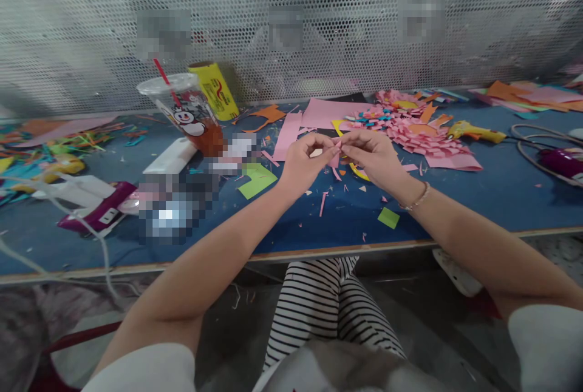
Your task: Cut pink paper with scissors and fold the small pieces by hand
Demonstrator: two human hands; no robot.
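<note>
My left hand and my right hand meet fingertip to fingertip above the blue table. Between them is a small pink paper piece, pinched by both hands and mostly covered by the fingers. Yellow scissors handles, or a similar curved yellow thing, show partly behind the right hand. Pink paper sheets lie just beyond my hands. To their right sits a cluster of pink fringed paper flowers. Narrow pink scraps are scattered below the hands.
A plastic drink cup with a red straw leans at the left, near a yellow can. A yellow glue gun lies right, a purple device beyond it. Green paper lies left of my hands. Perforated metal closes the back.
</note>
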